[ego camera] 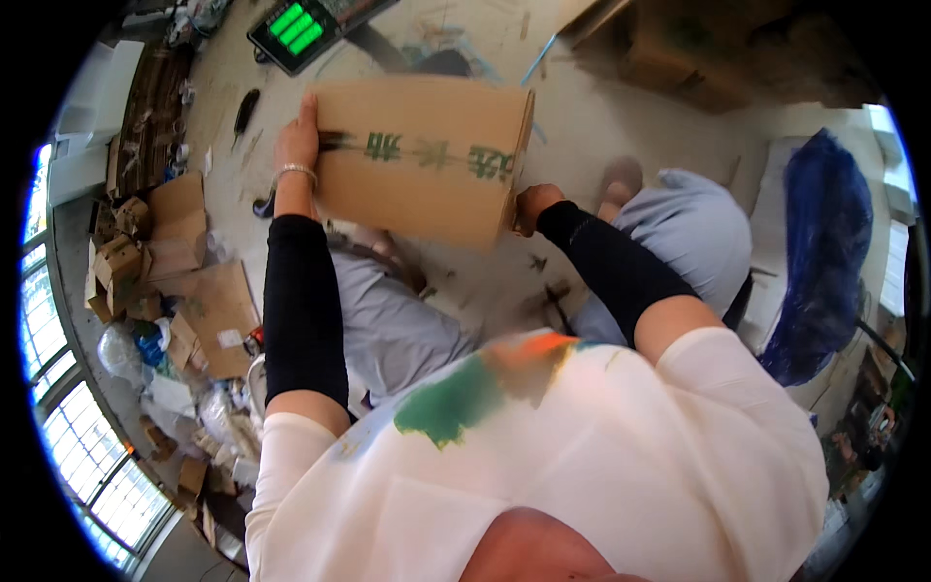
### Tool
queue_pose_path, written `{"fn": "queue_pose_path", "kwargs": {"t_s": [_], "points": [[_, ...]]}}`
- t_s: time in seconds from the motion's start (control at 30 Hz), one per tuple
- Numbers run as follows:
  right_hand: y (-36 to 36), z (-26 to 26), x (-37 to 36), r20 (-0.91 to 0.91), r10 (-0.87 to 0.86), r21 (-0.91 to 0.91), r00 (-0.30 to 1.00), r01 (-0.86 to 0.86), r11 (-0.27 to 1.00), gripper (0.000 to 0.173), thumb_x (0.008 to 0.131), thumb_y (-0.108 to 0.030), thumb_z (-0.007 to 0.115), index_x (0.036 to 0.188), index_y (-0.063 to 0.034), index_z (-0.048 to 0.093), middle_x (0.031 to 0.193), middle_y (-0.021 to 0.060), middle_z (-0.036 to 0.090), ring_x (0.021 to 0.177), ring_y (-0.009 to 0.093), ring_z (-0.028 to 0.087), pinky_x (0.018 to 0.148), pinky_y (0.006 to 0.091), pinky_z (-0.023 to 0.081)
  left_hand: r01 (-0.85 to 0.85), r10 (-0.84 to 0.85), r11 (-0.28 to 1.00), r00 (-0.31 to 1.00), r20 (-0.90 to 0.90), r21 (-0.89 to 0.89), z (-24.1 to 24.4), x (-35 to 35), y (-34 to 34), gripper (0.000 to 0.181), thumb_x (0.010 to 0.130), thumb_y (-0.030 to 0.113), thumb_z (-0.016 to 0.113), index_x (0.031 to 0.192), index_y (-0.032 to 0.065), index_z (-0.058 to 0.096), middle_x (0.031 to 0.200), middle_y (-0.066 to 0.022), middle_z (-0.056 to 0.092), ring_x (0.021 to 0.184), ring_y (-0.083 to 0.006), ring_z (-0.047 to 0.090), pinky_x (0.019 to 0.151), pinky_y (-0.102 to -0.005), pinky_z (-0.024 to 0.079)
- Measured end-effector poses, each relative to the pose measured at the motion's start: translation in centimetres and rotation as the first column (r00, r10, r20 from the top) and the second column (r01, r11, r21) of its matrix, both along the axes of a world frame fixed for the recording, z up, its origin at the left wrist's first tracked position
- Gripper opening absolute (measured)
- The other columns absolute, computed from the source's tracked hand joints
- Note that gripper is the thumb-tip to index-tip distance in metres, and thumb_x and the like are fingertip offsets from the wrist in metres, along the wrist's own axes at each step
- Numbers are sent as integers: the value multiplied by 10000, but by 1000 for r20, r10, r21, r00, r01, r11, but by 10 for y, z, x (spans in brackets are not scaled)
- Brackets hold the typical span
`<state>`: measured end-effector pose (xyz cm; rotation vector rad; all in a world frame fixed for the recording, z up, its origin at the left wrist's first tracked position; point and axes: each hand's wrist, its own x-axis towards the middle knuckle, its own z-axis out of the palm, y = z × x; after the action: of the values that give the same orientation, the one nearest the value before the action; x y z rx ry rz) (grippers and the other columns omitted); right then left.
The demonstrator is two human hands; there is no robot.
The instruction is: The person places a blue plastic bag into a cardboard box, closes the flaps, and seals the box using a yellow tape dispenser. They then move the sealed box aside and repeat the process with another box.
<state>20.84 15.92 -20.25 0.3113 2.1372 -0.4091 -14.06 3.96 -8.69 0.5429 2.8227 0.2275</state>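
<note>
A brown cardboard box (422, 193) with green printed writing and a dark streak along its seam is held up in front of my lap, slightly tilted. My left hand (297, 149) grips its left edge, thumb lying along the side; the other fingers are mostly hidden. At the lower right corner, my right hand (538, 207) is curled against the box's end edge, with its fingertips out of sight. Black sleeves cover both forearms. The box hides part of the floor and of whatever stands behind it.
Beyond the box stands a digital scale display (294, 29) with green screens. A black-handled tool (246, 114) lies on the floor at left. Cardboard scraps (211, 313) and plastic are heaped by the windows. A large carton (684, 54) is at upper right, a blue plastic bag (825, 262) at right.
</note>
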Motion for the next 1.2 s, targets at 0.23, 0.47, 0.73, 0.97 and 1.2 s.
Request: {"fn": "queue_pose_path", "kwargs": {"t_s": [0.23,0.47,0.73,0.97,1.2], "points": [[-33,-46,34,52,63,-173,997,-53,983,321,778,-279,657,1023,-72,665,988,67,666,907,238,638,736,385,511,-25,23,999,999,44,45,28,31,12,812,810,713,270,1089,44,635,1166,-245,553,1153,-374,483,976,-417,347],[34,-64,28,-386,-687,-107,616,709,697,377,887,-337,499,1121,-58,597,1079,89,621,1051,312,558,901,464,409,11,-17,996,997,72,84,29,27,11,828,819,700,272,1125,5,600,1199,-250,530,1156,-381,480,982,-421,348],[-2,89,-3,327,-852,-820,-408,326,-471,644,904,-589,360,1277,-73,455,1267,103,484,1138,239,472,956,426,388,24,-40,994,988,151,107,15,23,-6,853,830,686,272,1153,-51,557,1213,-267,512,1170,-390,468,989,-415,353],[40,109,-9,495,-799,-739,-342,318,-594,551,947,-521,295,1163,-55,493,1062,108,594,916,257,595,757,406,525,-87,-122,870,915,385,484,4,50,-55,792,829,665,433,1102,-61,593,1105,-188,604,1059,-253,551,898,-325,417],[62,105,-12,507,-822,-773,-260,284,-567,582,943,-543,268,1162,-63,513,1091,121,594,954,285,601,789,441,523,-642,-215,518,542,812,566,-17,70,-76,628,889,579,425,1124,17,575,1000,-82,642,860,-157,610,787,-272,486]]}}
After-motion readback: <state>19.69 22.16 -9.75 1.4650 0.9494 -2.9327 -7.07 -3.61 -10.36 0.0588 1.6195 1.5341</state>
